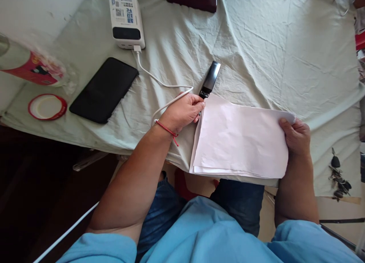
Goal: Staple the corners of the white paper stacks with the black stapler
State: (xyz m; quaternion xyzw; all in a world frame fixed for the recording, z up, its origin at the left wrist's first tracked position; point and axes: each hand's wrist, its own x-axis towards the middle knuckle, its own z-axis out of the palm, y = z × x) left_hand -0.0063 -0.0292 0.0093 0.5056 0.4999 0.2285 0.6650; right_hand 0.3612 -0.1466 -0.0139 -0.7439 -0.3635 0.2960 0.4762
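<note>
Left hand (184,111) grasped a stapler (211,77) at the papers' (242,139) corner; right hand (298,135) pinched their opposite edge, seemingly steadying them.

Paper (242,137) white, plain. Cloth (256,46) pale grey-green. Shirt (199,232) light blue. Bracelet (167,129) red. Phone (104,90) black. Cable (159,81) white.

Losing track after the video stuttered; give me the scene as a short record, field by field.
left hand: at the papers' left edge, beside the black stapler; exact grip unclear
right hand: gripping the right edge of the papers
left side: tablet, red-rimmed ring
far left: power bank, white cable plugged in
right side: keys
surface: wrinkled pale cloth
</note>
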